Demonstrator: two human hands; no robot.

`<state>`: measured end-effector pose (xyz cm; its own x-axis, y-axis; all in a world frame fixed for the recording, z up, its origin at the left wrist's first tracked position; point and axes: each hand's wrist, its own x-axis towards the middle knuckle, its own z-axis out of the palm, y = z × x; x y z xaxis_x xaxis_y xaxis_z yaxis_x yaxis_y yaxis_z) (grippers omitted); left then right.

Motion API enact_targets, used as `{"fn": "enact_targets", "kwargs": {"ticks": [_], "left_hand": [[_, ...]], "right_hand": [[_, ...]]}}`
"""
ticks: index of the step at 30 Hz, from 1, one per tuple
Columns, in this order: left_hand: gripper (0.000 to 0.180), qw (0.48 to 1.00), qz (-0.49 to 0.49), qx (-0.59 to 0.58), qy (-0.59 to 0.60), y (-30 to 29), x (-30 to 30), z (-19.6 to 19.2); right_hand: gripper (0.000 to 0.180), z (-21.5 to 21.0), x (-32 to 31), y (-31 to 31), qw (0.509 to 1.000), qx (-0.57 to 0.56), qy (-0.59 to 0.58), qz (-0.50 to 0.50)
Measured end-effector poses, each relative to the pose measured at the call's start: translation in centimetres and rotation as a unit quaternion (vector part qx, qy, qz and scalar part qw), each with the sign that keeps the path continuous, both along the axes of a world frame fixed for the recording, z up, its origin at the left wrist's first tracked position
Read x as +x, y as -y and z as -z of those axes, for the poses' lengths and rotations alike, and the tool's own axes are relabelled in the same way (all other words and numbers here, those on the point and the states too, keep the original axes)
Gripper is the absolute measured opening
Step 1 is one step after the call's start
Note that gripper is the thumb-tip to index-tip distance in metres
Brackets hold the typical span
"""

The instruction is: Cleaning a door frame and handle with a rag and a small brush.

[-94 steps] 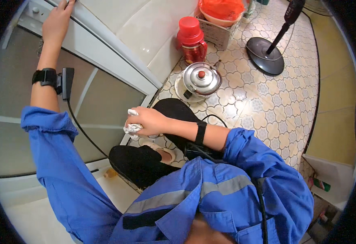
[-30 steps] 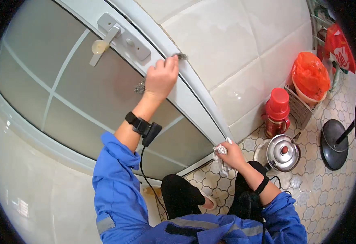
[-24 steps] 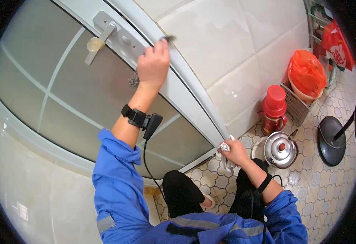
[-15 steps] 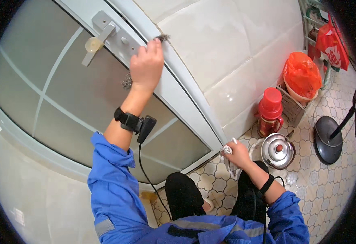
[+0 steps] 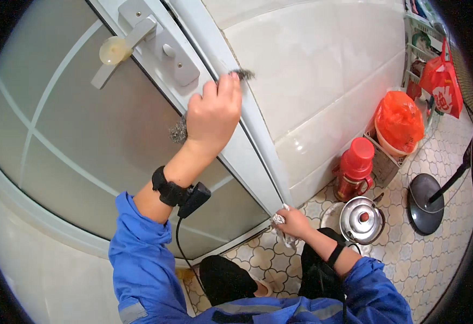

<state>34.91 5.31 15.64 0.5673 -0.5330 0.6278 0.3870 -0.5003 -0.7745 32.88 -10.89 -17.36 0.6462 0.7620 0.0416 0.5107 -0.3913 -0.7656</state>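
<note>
Two hands are at work on the door, yours both. Furthest left is the white door handle [image 5: 122, 47] on its plate, untouched. Your left hand [image 5: 212, 110] is closed tight around a wad of steel wool [image 5: 178, 129], whose grey strands show below the palm and past the fingertips, and it presses against the white door frame [image 5: 247, 135]. Over the last second that hand has slid up the frame, from beside the frosted glass [image 5: 69, 135] to level with the lock plate, so the scrubbing looks to be moving up the strip and the lower stretch is likely done. Further right and low, your right hand [image 5: 293, 222] is curled shut on a crumpled white cloth [image 5: 278, 220] at the foot of the frame, hardly shifted. Beyond it on the tiled floor [image 5: 404, 259] stand a steel kettle [image 5: 362, 218] and a red flask [image 5: 354, 168].
</note>
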Motion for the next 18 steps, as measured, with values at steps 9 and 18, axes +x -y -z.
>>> {"fn": "enact_targets", "kwargs": {"ticks": [9,18], "left_hand": [[0.028,1.0,-0.001,0.003,0.018,-0.2,0.5,-1.5],[0.029,1.0,-0.012,0.013,0.018,0.2,0.6,-2.2]], "right_hand": [[0.03,-2.0,-1.0,-1.3,1.0,-0.002,0.015,-0.019],[0.03,-0.6,-0.4,-0.8,1.0,-0.009,0.02,-0.006]]}}
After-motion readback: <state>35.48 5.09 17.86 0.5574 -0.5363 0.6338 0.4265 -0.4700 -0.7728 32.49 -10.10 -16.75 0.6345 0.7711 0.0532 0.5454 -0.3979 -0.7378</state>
